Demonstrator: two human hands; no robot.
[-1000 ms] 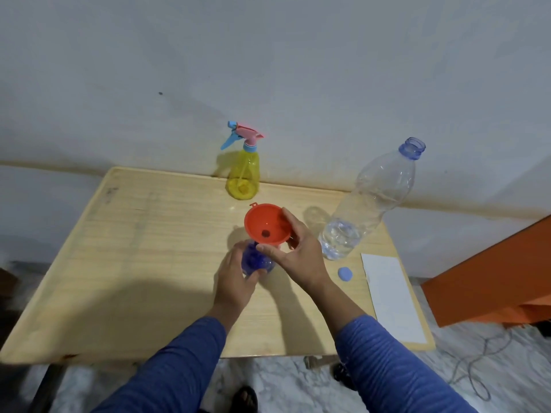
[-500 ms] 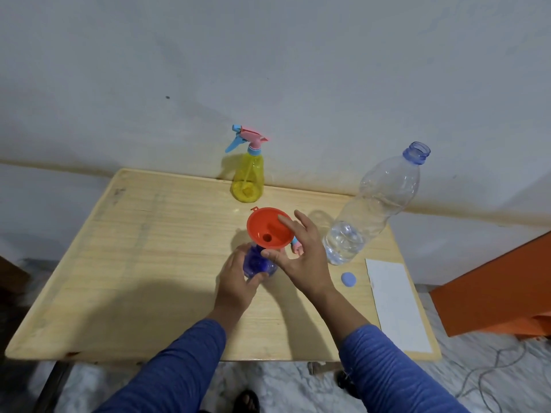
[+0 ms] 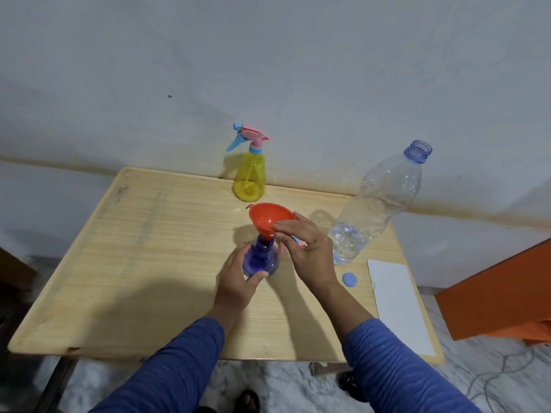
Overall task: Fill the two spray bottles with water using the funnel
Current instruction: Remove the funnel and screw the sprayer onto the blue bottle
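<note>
An orange funnel [image 3: 268, 217] sits with its spout in the neck of a blue spray bottle [image 3: 260, 257], which has no spray head on. My left hand [image 3: 238, 284] grips the blue bottle's body from the near side. My right hand [image 3: 307, 248] pinches the funnel's rim at its right edge. A pink and blue spray head [image 3: 299, 241] peeks out behind my right hand. A yellow spray bottle [image 3: 250, 180] with its pink and blue head on stands at the table's far edge. A large clear water bottle [image 3: 378, 204], uncapped and partly filled, stands at the right.
The wooden table [image 3: 134, 263] stands against a white wall. A blue cap [image 3: 349, 279] lies near the water bottle's base. A white sheet of paper [image 3: 399, 305] lies along the table's right edge. An orange object [image 3: 495, 293] stands to the right, off the table.
The funnel has dropped a little and now sits lower in the blue bottle's neck. My right hand shifted its hold to the funnel's rim. The camera moved slightly.
</note>
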